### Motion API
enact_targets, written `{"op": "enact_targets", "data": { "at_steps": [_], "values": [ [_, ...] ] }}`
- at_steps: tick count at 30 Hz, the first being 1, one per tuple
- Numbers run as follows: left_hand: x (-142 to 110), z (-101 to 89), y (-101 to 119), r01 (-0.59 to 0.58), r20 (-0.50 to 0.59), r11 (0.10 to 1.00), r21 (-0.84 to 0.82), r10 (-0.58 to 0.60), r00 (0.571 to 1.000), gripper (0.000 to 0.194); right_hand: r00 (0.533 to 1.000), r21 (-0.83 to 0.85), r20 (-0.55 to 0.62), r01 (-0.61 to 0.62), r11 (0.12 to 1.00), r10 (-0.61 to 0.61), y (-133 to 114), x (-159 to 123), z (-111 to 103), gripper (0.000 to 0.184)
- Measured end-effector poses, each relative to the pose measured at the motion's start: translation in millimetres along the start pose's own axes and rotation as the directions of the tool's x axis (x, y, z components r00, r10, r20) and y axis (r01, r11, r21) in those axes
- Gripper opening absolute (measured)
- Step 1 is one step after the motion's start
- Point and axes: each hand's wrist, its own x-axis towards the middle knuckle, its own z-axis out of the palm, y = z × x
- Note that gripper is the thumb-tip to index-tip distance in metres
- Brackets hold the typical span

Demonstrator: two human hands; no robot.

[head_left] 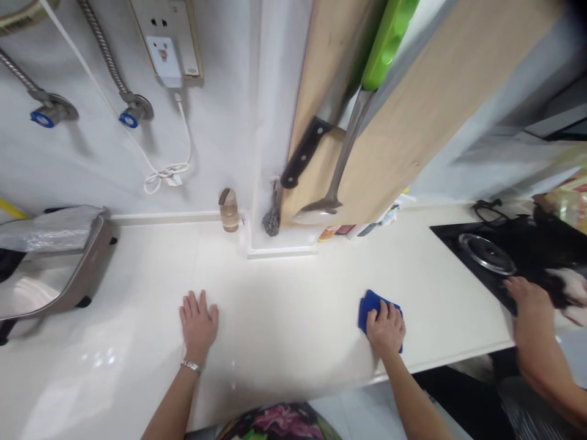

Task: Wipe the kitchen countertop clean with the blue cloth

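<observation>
My left hand point(199, 324) lies flat on the white countertop point(284, 342), its fingers spread and nothing under it that I can see; a bracelet is on that wrist. Over to the right, my right hand point(387, 330) presses down on a folded blue cloth point(367, 305), fingers bent over it. The cloth rests on the counter and sticks out on both sides of the hand. Both hands are well apart, with bare counter surface between them.
A wooden board point(403, 159) with a knife point(307, 153) and a spoon point(339, 177) hangs ahead. An electric pan point(87, 269) stands left, a small bottle point(228, 211) by the wall. At right, another person's hand point(527, 293) is by the black stove point(458, 244).
</observation>
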Motion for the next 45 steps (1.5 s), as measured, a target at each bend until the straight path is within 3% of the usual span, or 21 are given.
{"op": "enact_targets", "data": {
  "at_steps": [14,26,31,38,45],
  "values": [
    [6.0,-6.1,4.7,0.016,0.047,0.998,0.056,-0.019,0.999,0.062,0.999,0.038,-0.045,-0.002,0.999,0.004,-23.9,109.4,47.9,0.058],
    [9.1,-5.5,1.2,0.004,0.06,0.995,0.099,-0.01,0.998,0.061,1.0,0.06,-0.02,-0.001,0.998,0.002,-83.6,180.1,86.2,0.059],
    [10.7,-6.2,-0.3,0.013,0.072,0.994,0.105,-0.02,0.997,0.061,1.0,0.062,-0.009,0.024,0.998,-0.024,-102.6,185.7,94.5,0.058],
    [12.7,-9.3,0.2,0.008,0.112,0.993,0.119,-0.021,0.993,0.062,0.969,0.1,0.101,0.217,0.971,-0.227,-130.7,162.2,88.9,0.062],
    [13.1,-10.1,1.1,0.023,0.126,0.99,0.139,-0.041,0.991,0.063,0.949,0.126,0.165,0.251,0.96,-0.269,-155.6,176.3,95.1,0.062]
  ]
}}
